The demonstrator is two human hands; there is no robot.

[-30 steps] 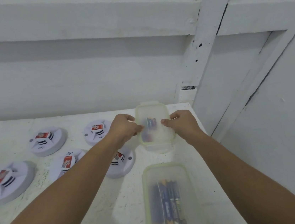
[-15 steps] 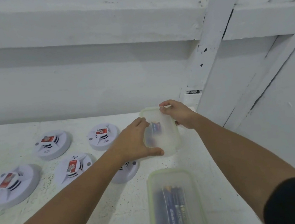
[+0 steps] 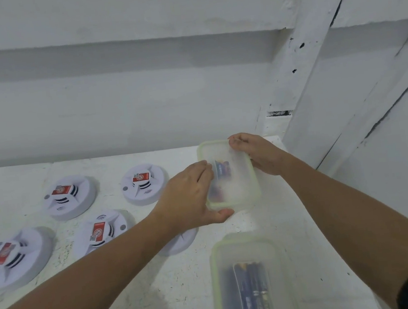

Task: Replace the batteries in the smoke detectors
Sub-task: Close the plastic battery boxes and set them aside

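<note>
Several white round smoke detectors with red batteries in their tops lie on the white table, among them one at the far left and another beside it. A clear plastic container with a green-rimmed lid stands at the back right, with blurred batteries inside. My left hand grips its left side, thumb curled round the near corner. My right hand pinches the lid's far right corner. A second container at the front holds several dark blue batteries.
One detector is partly hidden under my left forearm. A white wall rises just behind the table, and a slanted white beam stands at the back right. The table's right edge runs just right of the containers.
My left hand slid from the container's left side to its near-left corner. My right hand moved from the right side to the far right corner of the lid.
</note>
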